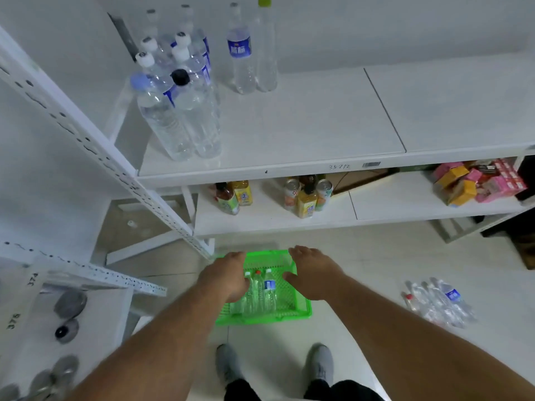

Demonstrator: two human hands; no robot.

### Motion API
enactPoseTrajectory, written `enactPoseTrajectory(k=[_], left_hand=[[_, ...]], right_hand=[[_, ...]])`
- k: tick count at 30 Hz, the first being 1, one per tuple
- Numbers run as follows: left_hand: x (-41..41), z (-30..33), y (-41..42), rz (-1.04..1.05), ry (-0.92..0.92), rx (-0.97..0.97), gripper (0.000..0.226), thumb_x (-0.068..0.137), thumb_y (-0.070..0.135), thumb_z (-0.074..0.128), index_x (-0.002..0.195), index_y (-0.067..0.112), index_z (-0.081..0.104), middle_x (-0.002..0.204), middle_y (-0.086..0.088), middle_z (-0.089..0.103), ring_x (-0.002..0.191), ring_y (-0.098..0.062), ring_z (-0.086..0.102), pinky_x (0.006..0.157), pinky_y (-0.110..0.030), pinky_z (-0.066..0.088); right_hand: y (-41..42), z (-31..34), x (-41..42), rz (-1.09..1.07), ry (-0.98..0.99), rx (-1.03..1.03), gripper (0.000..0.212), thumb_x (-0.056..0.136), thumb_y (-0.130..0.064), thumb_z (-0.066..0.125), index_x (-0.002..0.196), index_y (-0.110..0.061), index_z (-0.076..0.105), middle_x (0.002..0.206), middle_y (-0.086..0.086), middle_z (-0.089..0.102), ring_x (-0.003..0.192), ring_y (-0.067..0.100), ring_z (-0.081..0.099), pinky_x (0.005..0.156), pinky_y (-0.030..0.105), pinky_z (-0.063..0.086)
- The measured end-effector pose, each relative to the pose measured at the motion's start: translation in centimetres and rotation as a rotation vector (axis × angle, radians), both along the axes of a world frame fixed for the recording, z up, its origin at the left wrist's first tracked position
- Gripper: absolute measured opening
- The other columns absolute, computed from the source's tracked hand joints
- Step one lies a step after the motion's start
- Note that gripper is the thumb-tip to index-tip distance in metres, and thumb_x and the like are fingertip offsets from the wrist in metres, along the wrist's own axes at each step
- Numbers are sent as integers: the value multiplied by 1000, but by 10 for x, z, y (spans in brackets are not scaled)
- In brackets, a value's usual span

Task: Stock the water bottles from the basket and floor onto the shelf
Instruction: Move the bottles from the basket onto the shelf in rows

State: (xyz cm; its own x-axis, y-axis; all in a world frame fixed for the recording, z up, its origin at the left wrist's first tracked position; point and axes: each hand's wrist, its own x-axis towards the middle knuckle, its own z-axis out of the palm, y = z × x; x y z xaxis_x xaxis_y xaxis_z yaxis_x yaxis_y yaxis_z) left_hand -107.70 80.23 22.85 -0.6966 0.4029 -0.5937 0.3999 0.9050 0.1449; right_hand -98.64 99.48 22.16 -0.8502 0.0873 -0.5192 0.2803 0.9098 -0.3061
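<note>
A green basket (301,312) sits on the floor in front of my feet with three clear water bottles (262,293) lying in it. My left hand (224,277) hovers over the basket's left side, fingers apart, holding nothing. My right hand (314,274) hovers over its right side, also open and empty. More clear bottles (440,302) lie in a heap on the floor to the right. On the white shelf (304,125) stand a cluster of large water bottles (179,96) at the left and two slimmer bottles (252,47) behind.
The lower shelf (275,218) holds juice bottles, cans and coloured boxes (474,183). A perforated white upright (95,146) slants down the left. A side shelf (34,328) at the lower left carries grey round objects. My shoes (318,363) stand just behind the basket.
</note>
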Motion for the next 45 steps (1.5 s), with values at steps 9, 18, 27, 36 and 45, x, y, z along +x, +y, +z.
enactPoseTrajectory(k=[9,18,27,36,45], left_hand=[[-44,-110,-91,140,-283,14,76,87,45,59,153,21,28,153,-8,39,136,-26,45,110,-34,39],[-67,-335,-86,400,-374,117,61,88,31,65,143,16,44,142,-8,54,123,-24,57,101,-31,46],[-53,-599,-46,566,-353,150,58,90,29,65,142,11,46,143,-10,54,113,-23,63,90,-24,45],[-51,-746,-25,580,-345,179,66,92,26,62,150,12,34,153,-11,41,130,-26,52,93,-21,41],[-36,-755,-1,568,-244,177,65,92,29,65,147,10,37,149,-13,38,134,-29,46,106,-35,41]], right_hand=[[-79,-100,-24,-187,-240,-52,71,98,-51,46,155,-13,26,158,8,34,141,30,37,114,37,34],[-67,-321,-75,-302,-333,-114,63,99,-48,46,151,-14,34,151,11,44,136,31,45,108,37,40],[-51,-599,-105,-632,-375,-254,65,93,-48,57,141,-6,44,118,15,67,105,30,66,81,31,50],[-51,-758,-131,-653,-271,-212,70,90,-55,60,139,-7,48,129,13,58,95,27,55,73,26,40],[-35,-783,-119,-800,-218,-287,64,91,-42,65,145,-15,44,136,9,58,113,28,61,81,28,45]])
